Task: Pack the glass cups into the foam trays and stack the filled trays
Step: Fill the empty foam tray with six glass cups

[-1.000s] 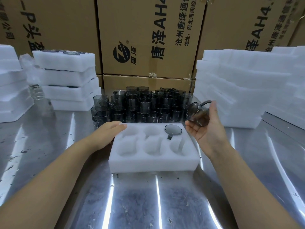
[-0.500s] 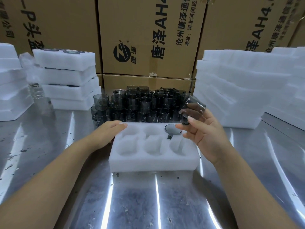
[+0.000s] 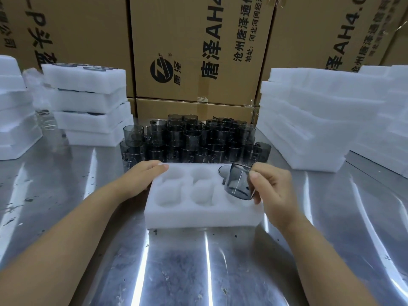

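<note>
A white foam tray [image 3: 198, 214] with six pockets lies on the steel table in front of me. One grey glass cup [image 3: 223, 171] sits in its far right pocket. My right hand [image 3: 272, 191] grips a second grey glass cup [image 3: 239, 184], tilted, just above the near right pocket. My left hand [image 3: 141, 176] rests with straight fingers on the tray's far left corner. Several grey glass cups [image 3: 194, 140] stand packed together behind the tray.
Filled foam trays [image 3: 88, 102] are stacked at the back left, more foam [image 3: 13, 111] at the far left. A tall pile of empty foam trays [image 3: 320, 115] stands on the right. Cardboard boxes [image 3: 198, 51] wall off the back.
My right hand has carried the cup from the right of the tray down and left over the near right pocket, turning it. My left hand has stayed on the tray.
</note>
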